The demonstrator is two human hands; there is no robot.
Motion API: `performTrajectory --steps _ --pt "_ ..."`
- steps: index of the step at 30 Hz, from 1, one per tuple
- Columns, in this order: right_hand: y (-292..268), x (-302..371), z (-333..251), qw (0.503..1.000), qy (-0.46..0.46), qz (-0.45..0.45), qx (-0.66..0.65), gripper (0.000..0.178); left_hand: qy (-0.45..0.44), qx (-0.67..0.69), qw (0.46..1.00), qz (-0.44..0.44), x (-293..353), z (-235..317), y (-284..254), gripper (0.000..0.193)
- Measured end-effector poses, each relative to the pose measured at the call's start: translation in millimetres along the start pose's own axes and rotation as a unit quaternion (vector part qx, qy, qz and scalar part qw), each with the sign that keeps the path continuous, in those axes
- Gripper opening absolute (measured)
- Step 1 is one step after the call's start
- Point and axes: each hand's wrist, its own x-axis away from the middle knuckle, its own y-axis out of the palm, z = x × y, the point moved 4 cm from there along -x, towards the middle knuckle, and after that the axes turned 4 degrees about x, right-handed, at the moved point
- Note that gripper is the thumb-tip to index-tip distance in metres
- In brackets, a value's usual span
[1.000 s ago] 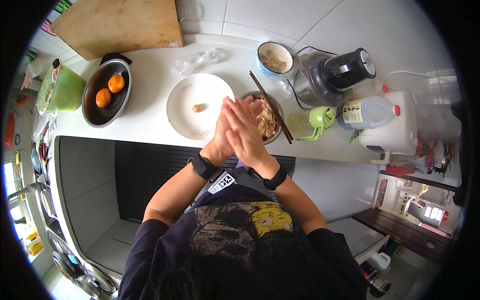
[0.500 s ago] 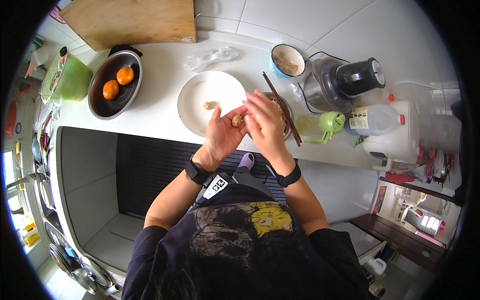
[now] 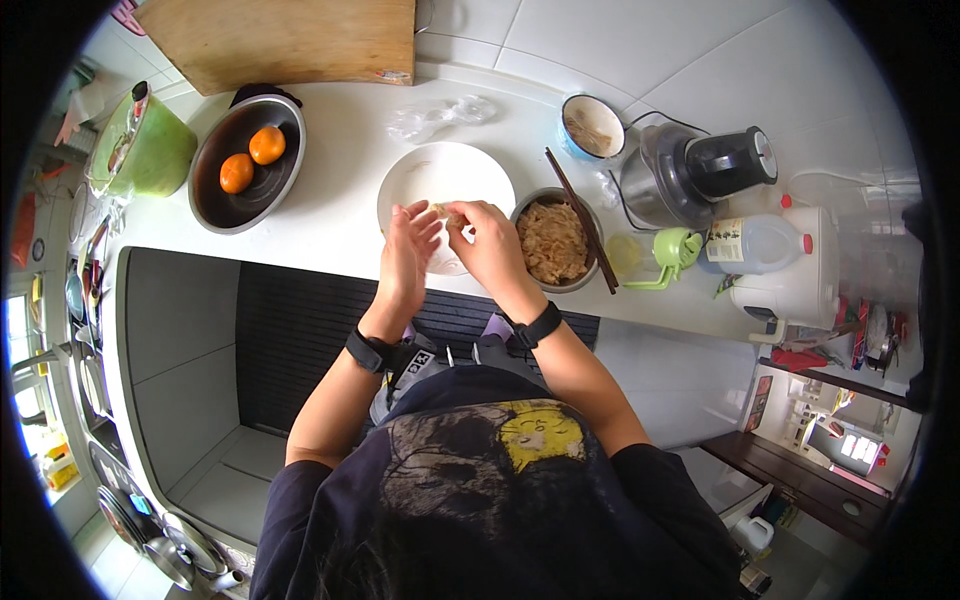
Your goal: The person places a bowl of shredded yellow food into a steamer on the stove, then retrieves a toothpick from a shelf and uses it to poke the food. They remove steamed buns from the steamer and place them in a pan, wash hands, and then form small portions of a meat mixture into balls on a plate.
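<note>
Over the near part of a white plate [image 3: 480,178], my right hand [image 3: 488,248] is closed, its thumb and fingers pinching a small meatball [image 3: 455,222]. My left hand [image 3: 404,252] is open beside it, palm turned toward the right hand and fingers slightly apart. Another small pale meatball [image 3: 438,210] shows just beyond the fingertips, seemingly on the plate and partly covered. Right of my right hand stands a metal bowl [image 3: 519,205] of minced meat mixture [image 3: 553,242]. Dark chopsticks [image 3: 580,215] rest across that bowl's right side.
A dark bowl with a steel rim [image 3: 210,150] holds two orange fruits at left, near a green tub [image 3: 160,150]. Behind lie a crumpled plastic bag [image 3: 440,117] and a small cup [image 3: 592,127]. A food processor [image 3: 665,175], green bottle [image 3: 677,250] and jugs [image 3: 770,243] stand at right.
My hands have moved left over the plate, uncovering the bowl of meat mixture. The meatball has gone from my left palm into my right fingers. The view has shifted slightly.
</note>
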Motion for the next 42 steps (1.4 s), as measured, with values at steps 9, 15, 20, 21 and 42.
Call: performTrajectory --steps 9,15,20,21,42 --pt "41 -1 37 0.994 0.05 -0.009 0.093 0.018 0.065 -0.234 0.97 0.008 -15 7 -33 0.018" --pt "29 5 24 0.994 0.05 -0.042 0.087 0.025 0.027 -0.216 0.976 0.003 -12 0 -28 0.019" --pt "-48 24 13 0.991 0.002 0.034 0.127 0.025 0.02 -0.251 0.966 -0.057 1 -19 3 0.018" --pt "-66 30 21 0.988 0.051 0.023 0.146 0.029 0.014 -0.27 0.96 -0.065 4 -28 11 0.018" --pt "-120 49 105 0.945 0.22 -0.056 0.237 0.05 -0.081 -0.236 0.966 -0.066 -7 -132 41 0.027"
